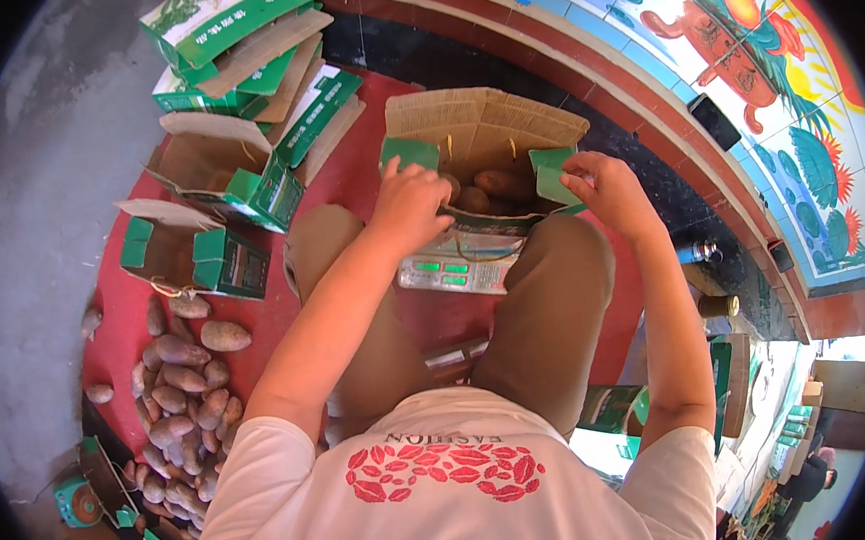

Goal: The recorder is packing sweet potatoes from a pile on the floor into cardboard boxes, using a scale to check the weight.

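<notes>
A cardboard box (482, 116) with its lid standing up sits in front of my knees, several sweet potatoes (503, 183) inside. It rests on a digital scale (453, 274) with lit green displays. My left hand (410, 203) is over the near left corner of the box, fingers loosely bent and apart by the left green flap (410, 153); whether it presses the flap is unclear. My right hand (599, 184) has thumb and fingers pinched on the right green flap (550, 175).
Two open green boxes (173, 253) stand at the left, below a stack of folded cartons (246, 42). A heap of sweet potatoes (185, 388) lies on the red mat (114, 302). Behind the box runs a painted tile wall (635, 15). More cartons (613, 408) are at the right.
</notes>
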Tool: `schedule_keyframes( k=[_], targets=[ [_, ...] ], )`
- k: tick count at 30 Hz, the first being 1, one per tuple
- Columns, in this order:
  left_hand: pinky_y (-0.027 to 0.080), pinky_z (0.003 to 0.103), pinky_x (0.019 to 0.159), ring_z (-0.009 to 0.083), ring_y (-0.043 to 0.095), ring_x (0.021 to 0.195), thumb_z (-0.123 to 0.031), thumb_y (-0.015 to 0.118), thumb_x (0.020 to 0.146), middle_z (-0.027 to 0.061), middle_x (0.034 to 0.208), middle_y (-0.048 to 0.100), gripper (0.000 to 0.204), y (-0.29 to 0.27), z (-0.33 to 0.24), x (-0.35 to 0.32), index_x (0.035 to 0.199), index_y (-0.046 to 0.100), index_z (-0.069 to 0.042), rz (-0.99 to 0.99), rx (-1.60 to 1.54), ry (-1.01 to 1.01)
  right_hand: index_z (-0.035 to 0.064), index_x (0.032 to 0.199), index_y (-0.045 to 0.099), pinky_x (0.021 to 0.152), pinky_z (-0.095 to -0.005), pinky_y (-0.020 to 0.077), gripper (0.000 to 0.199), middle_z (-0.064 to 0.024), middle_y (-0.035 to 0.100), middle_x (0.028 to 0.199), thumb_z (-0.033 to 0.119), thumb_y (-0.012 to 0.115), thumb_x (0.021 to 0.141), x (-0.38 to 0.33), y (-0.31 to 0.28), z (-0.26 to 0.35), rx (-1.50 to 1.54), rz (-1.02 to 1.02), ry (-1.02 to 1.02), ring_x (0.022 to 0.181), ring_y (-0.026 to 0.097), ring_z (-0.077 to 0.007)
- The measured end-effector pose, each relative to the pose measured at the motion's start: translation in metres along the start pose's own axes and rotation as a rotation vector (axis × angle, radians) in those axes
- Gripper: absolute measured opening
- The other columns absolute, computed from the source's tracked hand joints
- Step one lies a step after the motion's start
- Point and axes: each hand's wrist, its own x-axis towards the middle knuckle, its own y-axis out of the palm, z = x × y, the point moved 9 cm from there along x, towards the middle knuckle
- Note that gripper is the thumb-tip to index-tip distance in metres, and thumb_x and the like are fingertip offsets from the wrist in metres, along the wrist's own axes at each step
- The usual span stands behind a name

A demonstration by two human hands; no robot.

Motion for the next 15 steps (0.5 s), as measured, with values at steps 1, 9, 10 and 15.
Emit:
schedule_keyframes(
  k=[1, 9, 10, 15],
  targets=[
    [0.033, 0.051, 0.104, 0.0256, 0.057, 0.098, -0.018, 0.081, 0.061, 0.0051, 0.086, 0.062, 0.027, 0.000, -0.004, 0.003, 0.079, 0.062, -0.011, -0.010, 0.011, 0.011, 0.0026, 0.095, 0.067, 0.074, -0.0398, 0.0511, 0.024, -0.0157, 0.068, 0.092, 0.023, 0.069, 0.082, 0.001, -0.005, -0.010, -0.016, -0.043, 0.007, 0.084, 0.065, -0.0329],
    [0.038, 0.047, 0.092, 0.0253, 0.057, 0.088, -0.016, 0.084, 0.056, 0.0057, 0.079, 0.059, 0.031, -0.001, -0.021, 0.011, 0.075, 0.061, -0.010, -0.087, 0.103, 0.144, 0.0056, 0.095, 0.066, 0.080, -0.0410, 0.0505, 0.021, -0.0151, 0.064, 0.101, 0.016, 0.069, 0.077, 0.054, 0.008, -0.031, -0.112, -0.306, -0.052, 0.094, 0.061, -0.0342],
    [0.039, 0.045, 0.088, 0.0255, 0.057, 0.086, -0.016, 0.083, 0.056, 0.0055, 0.077, 0.058, 0.031, -0.001, -0.021, 0.013, 0.074, 0.060, -0.010, -0.121, 0.088, 0.132, 0.0057, 0.100, 0.064, 0.084, -0.0412, 0.0491, 0.029, -0.0154, 0.062, 0.108, 0.014, 0.071, 0.074, 0.058, 0.011, -0.028, -0.195, -0.373, -0.123, 0.100, 0.059, -0.0340],
    [0.040, 0.039, 0.076, 0.0261, 0.057, 0.079, -0.017, 0.082, 0.057, 0.0057, 0.074, 0.059, 0.028, -0.002, -0.013, 0.020, 0.072, 0.059, -0.009, -0.140, 0.113, 0.097, 0.0067, 0.111, 0.061, 0.093, -0.0429, 0.0432, 0.042, -0.0144, 0.060, 0.116, 0.015, 0.073, 0.072, 0.088, 0.039, -0.030, -0.254, -0.456, -0.171, 0.110, 0.054, -0.0318]
  ],
)
